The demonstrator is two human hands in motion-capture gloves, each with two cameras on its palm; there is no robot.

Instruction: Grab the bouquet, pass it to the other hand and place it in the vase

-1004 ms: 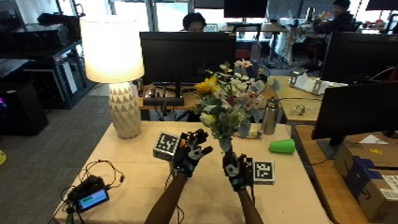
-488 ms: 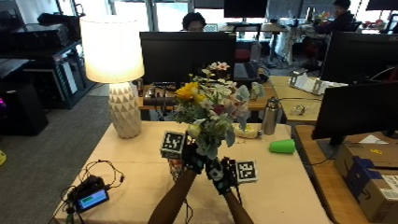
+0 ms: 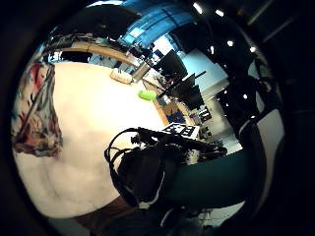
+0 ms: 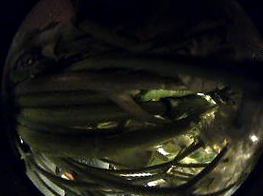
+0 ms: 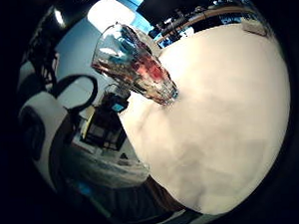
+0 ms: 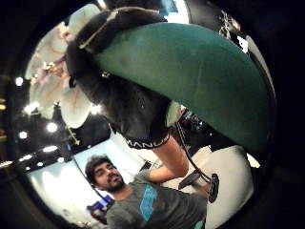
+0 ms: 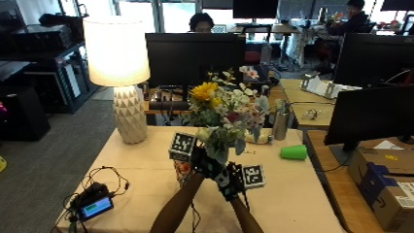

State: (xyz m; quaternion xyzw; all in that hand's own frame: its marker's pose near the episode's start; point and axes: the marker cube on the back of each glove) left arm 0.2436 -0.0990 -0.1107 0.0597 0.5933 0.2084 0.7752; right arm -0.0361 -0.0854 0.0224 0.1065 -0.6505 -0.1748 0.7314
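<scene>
The bouquet (image 7: 226,114), yellow, white and pink flowers with green leaves, stands upright above the middle of the table (image 7: 136,160). My left hand (image 7: 204,163) grips its stems, which fill the left thumb side palm view as stems (image 4: 116,126). Just to its right and lower, my right hand (image 7: 230,180) holds nothing; it also shows as right hand (image 3: 142,172). The patterned glass vase (image 7: 182,171) stands on the table right under my left hand, partly hidden by it. It appears empty as vase (image 5: 137,67) and at the picture's edge as vase (image 3: 34,108).
A white lamp (image 7: 119,73) stands at the table's back left, with a monitor (image 7: 194,53) behind the bouquet. A green cup (image 7: 293,152) and a metal bottle (image 7: 280,121) lie to the right. A small device with cables (image 7: 95,206) sits front left. Cardboard boxes (image 7: 382,184) stand off the right edge.
The bouquet has moved left, from over the right hand to the left hand, which now holds its stems. Both hands have shifted left, towards the vase.
</scene>
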